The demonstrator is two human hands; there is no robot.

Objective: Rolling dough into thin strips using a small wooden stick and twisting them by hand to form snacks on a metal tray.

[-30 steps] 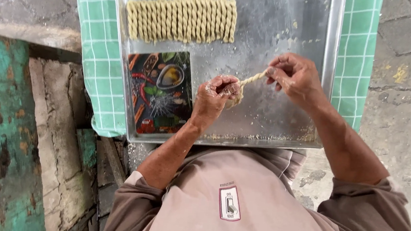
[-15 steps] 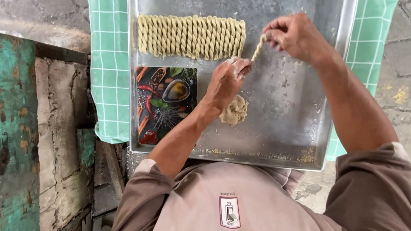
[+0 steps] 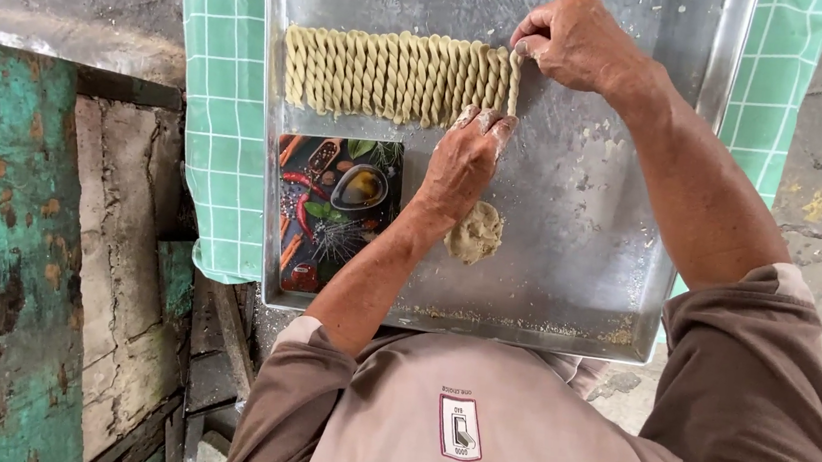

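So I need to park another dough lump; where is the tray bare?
Bare metal lies right of the pale dough lump, under the right forearm, and above the row of twisted dough sticks. The printed square board and left hand crowd the left.

Left hand (image 3: pixel 466 161) flat; right hand (image 3: pixel 575 41) fingers pinched.

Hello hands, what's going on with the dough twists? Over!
Right hand and left hand setting a dough twist at the end of the row of twists. Dough lump on tray. Nothing blocking.
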